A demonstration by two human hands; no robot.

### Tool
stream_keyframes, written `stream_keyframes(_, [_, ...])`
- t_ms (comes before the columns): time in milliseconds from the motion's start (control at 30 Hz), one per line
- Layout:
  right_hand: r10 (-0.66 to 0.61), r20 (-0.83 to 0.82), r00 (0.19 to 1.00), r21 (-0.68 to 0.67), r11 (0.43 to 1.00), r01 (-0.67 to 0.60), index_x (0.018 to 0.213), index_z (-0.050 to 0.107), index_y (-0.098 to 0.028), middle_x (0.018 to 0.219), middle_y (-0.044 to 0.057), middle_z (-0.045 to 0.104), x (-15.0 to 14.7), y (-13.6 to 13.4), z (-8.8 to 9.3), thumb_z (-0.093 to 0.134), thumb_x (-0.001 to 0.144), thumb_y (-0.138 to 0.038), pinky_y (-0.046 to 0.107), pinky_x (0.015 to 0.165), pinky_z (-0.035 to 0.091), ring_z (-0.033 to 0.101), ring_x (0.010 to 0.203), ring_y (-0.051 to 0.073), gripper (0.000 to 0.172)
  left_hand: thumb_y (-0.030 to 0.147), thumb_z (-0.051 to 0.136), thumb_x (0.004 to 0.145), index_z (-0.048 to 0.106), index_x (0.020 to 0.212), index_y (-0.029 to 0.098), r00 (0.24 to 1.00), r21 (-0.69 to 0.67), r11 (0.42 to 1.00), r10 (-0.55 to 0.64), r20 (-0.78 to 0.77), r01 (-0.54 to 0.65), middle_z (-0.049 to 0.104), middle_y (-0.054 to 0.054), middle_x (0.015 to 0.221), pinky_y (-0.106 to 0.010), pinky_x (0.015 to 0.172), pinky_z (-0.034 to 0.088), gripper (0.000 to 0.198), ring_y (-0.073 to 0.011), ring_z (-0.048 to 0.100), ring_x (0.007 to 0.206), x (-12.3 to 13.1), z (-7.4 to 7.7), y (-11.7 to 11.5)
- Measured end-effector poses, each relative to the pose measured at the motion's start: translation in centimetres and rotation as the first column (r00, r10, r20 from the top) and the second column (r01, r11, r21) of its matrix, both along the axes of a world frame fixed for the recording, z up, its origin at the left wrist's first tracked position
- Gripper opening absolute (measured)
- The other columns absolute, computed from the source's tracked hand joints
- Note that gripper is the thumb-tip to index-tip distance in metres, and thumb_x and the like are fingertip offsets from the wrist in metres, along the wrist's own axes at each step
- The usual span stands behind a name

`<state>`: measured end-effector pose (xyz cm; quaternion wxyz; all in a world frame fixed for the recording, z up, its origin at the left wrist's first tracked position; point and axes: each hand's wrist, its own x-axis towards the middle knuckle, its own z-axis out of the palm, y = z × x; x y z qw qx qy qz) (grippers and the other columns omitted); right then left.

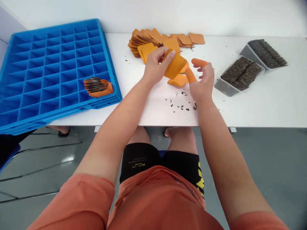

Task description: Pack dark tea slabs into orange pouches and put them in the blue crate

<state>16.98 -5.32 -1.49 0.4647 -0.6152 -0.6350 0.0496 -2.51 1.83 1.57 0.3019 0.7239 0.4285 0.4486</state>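
Observation:
My left hand (155,65) pinches a small orange pouch (176,66) between thumb and fingers above the white table. Just right of it, my right hand (202,78) is held with thumb and forefinger apart, both wearing orange finger cots, and nothing shows between them. Under the held pouch lie loose orange pouches (178,80). Behind my hands is a fanned pile of orange pouches (146,37), spreading right into a row (197,38). To the right, two clear plastic boxes hold stacked dark, thin sheets that look like seaweed: a near stack (241,72) and a far stack (266,52).
A blue divided crate (112,78) takes up the left side. One of its front right cells holds a bunch of orange pouches with dark contents (98,87). Dark crumbs (184,108) are scattered near the table's front edge. Someone's foot (63,130) shows below left.

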Motion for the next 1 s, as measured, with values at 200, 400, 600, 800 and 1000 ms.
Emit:
stream_keyframes(200, [0.072,-0.051,0.996,0.043,0.997,-0.07,0.128,0.065,-0.034,0.135,0.007,0.067,0.2,0.5,0.3,0.059,0.102,-0.062,0.053,0.107,0.054,0.062,0.128,0.028,0.038,0.08,0.067,0.084,0.067,0.085,0.032,0.959,-0.024,0.97,-0.234,0.158,0.241,0.074,-0.002,0.102,-0.048,0.102,0.057,0.047,-0.0238,0.065,0.102,0.9,0.6,-0.7])
stream_keyframes(400, [0.066,-0.162,0.985,0.177,0.983,-0.037,0.089,0.06,-0.027,0.101,0.004,0.067,0.8,1.7,-0.6,0.067,0.095,-0.068,0.05,0.098,0.057,0.065,0.101,0.024,0.042,0.062,0.081,0.075,0.074,0.095,0.036,0.924,0.066,0.934,-0.357,0.134,0.351,0.075,-0.003,0.103,-0.054,0.092,0.058,0.033,-0.0313,0.069,0.107,1.4,-0.1,0.2])
stream_keyframes(600, [0.146,-0.422,0.895,0.144,0.985,-0.093,0.068,0.035,-0.025,0.069,-0.004,0.049,-0.4,2.0,-0.2,0.073,0.08,-0.084,0.037,0.076,0.058,0.061,0.074,0.015,0.071,0.034,0.089,0.066,0.062,0.131,0.04,0.894,0.135,0.891,-0.445,0.061,0.434,0.068,-0.004,0.137,-0.053,0.105,0.056,0.071,-0.0355,0.058,0.138,1.7,0.6,-1.9])
stream_keyframes(800, [0.268,-0.534,0.802,0.086,0.961,-0.263,0.068,0.04,-0.024,0.07,-0.003,0.049,-1.4,1.2,0.6,0.068,0.075,-0.092,0.036,0.072,0.059,0.062,0.075,0.015,0.074,0.022,0.087,0.067,0.054,0.12,0.029,0.865,0.014,0.88,-0.47,0.178,0.475,0.066,-0.006,0.113,-0.043,0.091,0.057,0.063,-0.0281,0.069,0.109,4.1,-1.6,-3.0])
stream_keyframes(1000, [0.337,-0.512,0.79,0.034,0.927,-0.374,0.071,0.057,-0.024,0.075,0.0,0.062,-1.5,0.2,1.6,0.053,0.08,-0.099,0.039,0.08,0.061,0.064,0.075,0.016,0.076,0.016,0.082,0.071,0.047,0.087,0.025,0.922,0.045,0.95,-0.31,0.233,0.308,0.056,0.0,0.087,-0.038,0.079,0.052,0.04,-0.0205,0.061,0.085,4.1,-1.3,-2.6])
